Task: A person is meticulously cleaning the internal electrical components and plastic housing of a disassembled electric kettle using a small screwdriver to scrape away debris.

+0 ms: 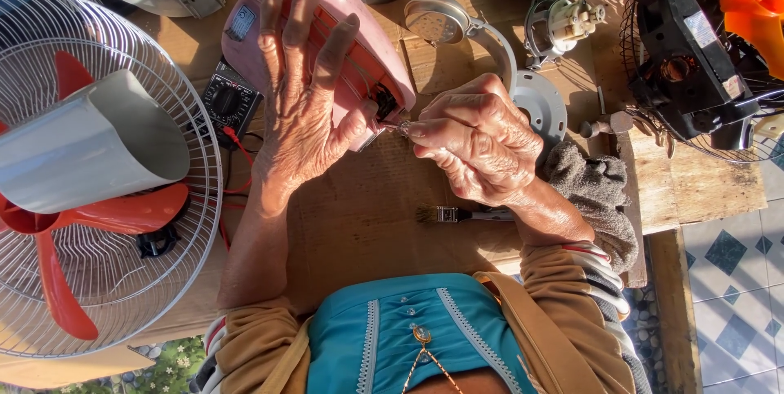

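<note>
My left hand wraps around a pink appliance housing, holding it tilted above a wooden workbench. My right hand pinches a small metal part at the housing's open lower end, where dark wiring shows. Both hands meet over the middle of the bench. Just below my right wrist a small paintbrush lies flat.
A white fan guard with red blades lies at left, a grey cylinder on it. A black multimeter with red leads sits behind my left hand. A grey cloth, round metal parts, a black fan motor and an orange piece are at right.
</note>
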